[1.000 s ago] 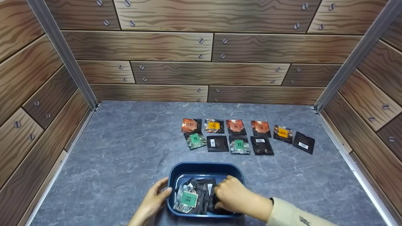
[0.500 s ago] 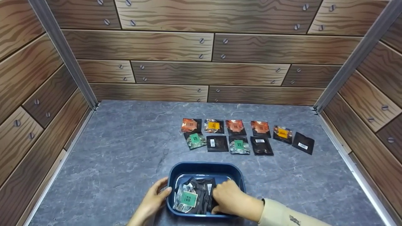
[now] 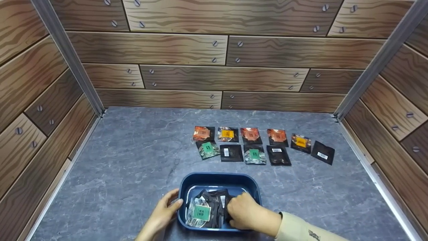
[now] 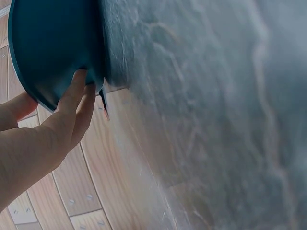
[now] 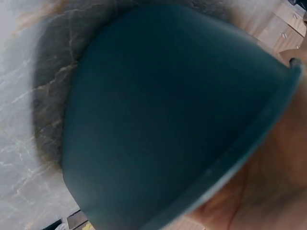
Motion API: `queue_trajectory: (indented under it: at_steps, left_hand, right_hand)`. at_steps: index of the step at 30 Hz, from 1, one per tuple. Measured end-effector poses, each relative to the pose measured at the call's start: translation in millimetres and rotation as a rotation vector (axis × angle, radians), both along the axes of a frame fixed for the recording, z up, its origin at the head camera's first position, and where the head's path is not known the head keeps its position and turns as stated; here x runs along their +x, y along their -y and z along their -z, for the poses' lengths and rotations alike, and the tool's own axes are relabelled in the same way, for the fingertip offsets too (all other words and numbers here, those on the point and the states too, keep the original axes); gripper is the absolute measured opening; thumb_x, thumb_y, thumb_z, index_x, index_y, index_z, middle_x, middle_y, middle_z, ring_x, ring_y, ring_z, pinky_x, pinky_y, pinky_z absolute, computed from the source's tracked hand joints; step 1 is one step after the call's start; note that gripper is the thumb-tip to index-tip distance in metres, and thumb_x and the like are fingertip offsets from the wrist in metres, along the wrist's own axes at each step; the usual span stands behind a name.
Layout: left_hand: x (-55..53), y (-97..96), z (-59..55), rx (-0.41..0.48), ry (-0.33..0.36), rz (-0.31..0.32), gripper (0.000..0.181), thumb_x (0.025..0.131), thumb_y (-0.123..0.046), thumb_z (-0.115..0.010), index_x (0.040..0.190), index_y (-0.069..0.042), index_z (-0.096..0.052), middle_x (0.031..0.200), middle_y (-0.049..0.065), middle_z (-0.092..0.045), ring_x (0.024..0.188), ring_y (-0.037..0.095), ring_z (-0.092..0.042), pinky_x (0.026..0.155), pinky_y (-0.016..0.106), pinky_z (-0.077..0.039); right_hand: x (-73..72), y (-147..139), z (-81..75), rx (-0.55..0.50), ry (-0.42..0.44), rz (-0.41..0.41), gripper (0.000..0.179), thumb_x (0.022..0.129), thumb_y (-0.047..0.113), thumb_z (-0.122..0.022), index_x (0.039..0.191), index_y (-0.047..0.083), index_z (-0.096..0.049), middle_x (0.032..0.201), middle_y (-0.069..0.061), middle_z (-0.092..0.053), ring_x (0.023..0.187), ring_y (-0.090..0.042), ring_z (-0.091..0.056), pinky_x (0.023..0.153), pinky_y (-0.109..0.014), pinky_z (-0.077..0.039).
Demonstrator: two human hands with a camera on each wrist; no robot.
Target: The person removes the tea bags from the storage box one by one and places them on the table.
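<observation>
A blue plastic tub (image 3: 219, 174) stands at the table's near edge with several tea-bag-like sachets inside. The left hand (image 3: 166, 209) grips its left side, thumb at the rim; in the left wrist view the fingers (image 4: 72, 93) lie along the outer wall. Curled inside the tub's right half, the right hand (image 3: 245, 209) holds a black sachet (image 3: 228, 219) at the right end of the row, its fingertips hidden. Left of it are black sachets (image 3: 214, 204) standing close together and a green-labelled sachet (image 3: 201, 212). In the right wrist view the tub wall (image 5: 168, 110) hides the fingers.
Beyond the tub, several sachets lie in two rough rows: orange-labelled (image 3: 203, 133), yellow-labelled (image 3: 228, 134), green-labelled (image 3: 255, 155) and black barcode-side-up ones (image 3: 323, 152). Wood-patterned panels (image 3: 220, 77) enclose the grey marbled table (image 3: 133, 150) at the back and sides.
The right hand has shifted slightly left and down inside the tub, closer against the row of sachets. The left hand and the sachets on the table have stayed put.
</observation>
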State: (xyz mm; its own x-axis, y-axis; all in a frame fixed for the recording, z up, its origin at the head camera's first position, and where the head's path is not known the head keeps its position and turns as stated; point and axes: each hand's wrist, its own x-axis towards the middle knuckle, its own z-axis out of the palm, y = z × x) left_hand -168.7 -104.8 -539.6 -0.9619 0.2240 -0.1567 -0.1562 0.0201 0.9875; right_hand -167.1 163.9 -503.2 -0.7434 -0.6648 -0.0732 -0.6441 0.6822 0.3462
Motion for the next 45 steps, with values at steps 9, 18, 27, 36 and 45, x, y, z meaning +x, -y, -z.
queue_trajectory:
  at_steps: [9,18,27,36,45]
  left_hand:
    - [-0.1,0.7,0.6,-0.002,-0.005,0.002,0.051,0.101,-0.003,-0.051,0.141,0.02,-0.029,0.141,0.041,-0.038,0.123,0.043,-0.051,0.096,0.047,-0.052]
    - [0.4,0.2,0.2,-0.003,-0.004,0.003,0.052,0.101,-0.004,-0.052,0.142,0.02,-0.03,0.141,0.041,-0.039,0.123,0.043,-0.052,0.096,0.046,-0.052]
    - [-0.4,1.4,0.2,0.001,-0.004,0.013,0.052,0.101,-0.003,-0.051,0.141,0.021,-0.028,0.14,0.041,-0.038,0.121,0.039,-0.053,0.093,0.044,-0.054]
    - [-0.8,1.2,0.9,0.001,-0.013,0.015,0.051,0.101,-0.003,-0.051,0.141,0.021,-0.029,0.14,0.041,-0.039,0.122,0.043,-0.052,0.097,0.047,-0.052]
    - [0.4,1.4,0.5,-0.008,-0.017,0.011,0.053,0.101,-0.005,-0.052,0.142,0.02,-0.029,0.141,0.041,-0.039,0.124,0.046,-0.05,0.098,0.047,-0.05]
  right_hand:
    - [0.4,-3.8,-9.6,-0.122,-0.119,-0.059,0.024,0.077,0.028,-0.073,0.067,0.012,-0.059,0.058,-0.003,-0.059,0.05,-0.021,-0.056,0.044,-0.033,-0.039]
    - [-7.5,-12.4,-18.1,-0.197,-0.235,-0.149,0.02,0.065,0.01,-0.075,0.07,0.014,-0.055,0.057,0.002,-0.056,0.048,-0.017,-0.048,0.045,-0.028,-0.033]
    - [-9.8,-22.7,-27.5,-0.329,-0.286,-0.328,0.02,0.061,0.003,-0.07,0.077,0.014,-0.062,0.065,0.002,-0.063,0.055,-0.016,-0.051,0.048,-0.026,-0.033]
    - [-6.7,-36.5,-38.7,-0.516,-0.349,-0.414,0.022,0.085,0.004,-0.055,0.097,0.009,-0.073,0.088,-0.004,-0.073,0.072,-0.019,-0.064,0.056,-0.03,-0.051]
    - [-10.8,-65.4,-52.6,-0.549,-0.405,-0.331,0.039,0.083,-0.003,-0.045,0.11,0.005,-0.071,0.104,-0.012,-0.073,0.086,-0.027,-0.069,0.069,-0.039,-0.06]
